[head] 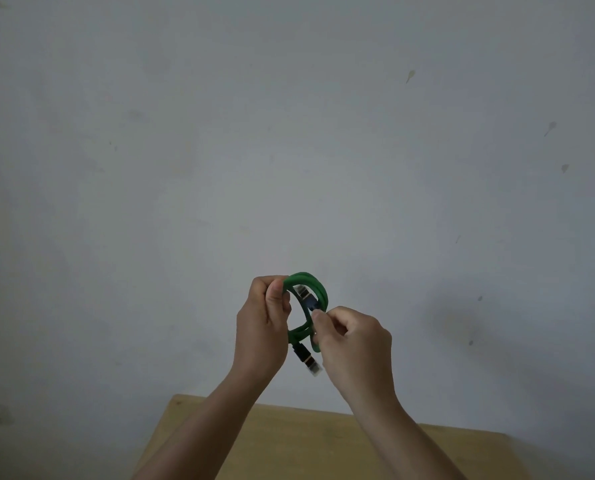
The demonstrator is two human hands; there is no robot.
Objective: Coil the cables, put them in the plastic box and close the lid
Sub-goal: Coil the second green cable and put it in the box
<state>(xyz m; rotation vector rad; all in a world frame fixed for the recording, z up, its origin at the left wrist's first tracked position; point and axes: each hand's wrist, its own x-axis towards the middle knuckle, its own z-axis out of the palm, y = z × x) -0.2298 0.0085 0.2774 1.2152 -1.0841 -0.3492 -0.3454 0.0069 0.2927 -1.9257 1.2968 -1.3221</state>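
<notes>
A green cable point(318, 289) is wound into a small coil and held up in front of the wall. My left hand point(263, 327) grips the coil's left side with thumb and fingers. On the right, my right hand point(353, 341) pinches the coil's lower right part. One black connector point(308, 299) lies across the coil's middle. A second black connector point(308, 360) hangs below between my hands. The plastic box is not in view.
A wooden table point(289, 441) shows at the bottom of the view, under my forearms. A pale grey wall point(289, 133) with a few small marks fills the rest of the frame.
</notes>
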